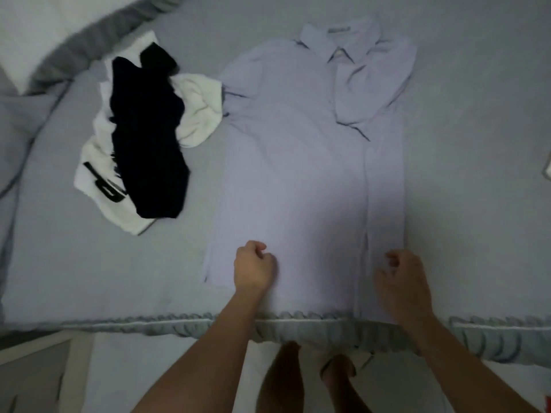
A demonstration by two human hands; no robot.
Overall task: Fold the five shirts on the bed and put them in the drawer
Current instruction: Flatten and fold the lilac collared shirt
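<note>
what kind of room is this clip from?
Most likely a bedroom: a grey bed sheet with a ruffled edge, a white pillow at top left, and a lilac collared shirt spread out beside a pile of dark and white clothes.

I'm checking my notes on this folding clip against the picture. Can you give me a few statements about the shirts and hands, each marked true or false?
1. The lilac collared shirt lies spread flat on the bed. True.
2. The black shirt lies to the right of the lilac one. False: it is on its left, on top of white garments.
3. The shirt's right side is already folded inward. True.
4. The left hand is over the collar. False: both it and the right hand are near the hem.
5. A drawer stands open on the bed. False: none is visible.
</note>
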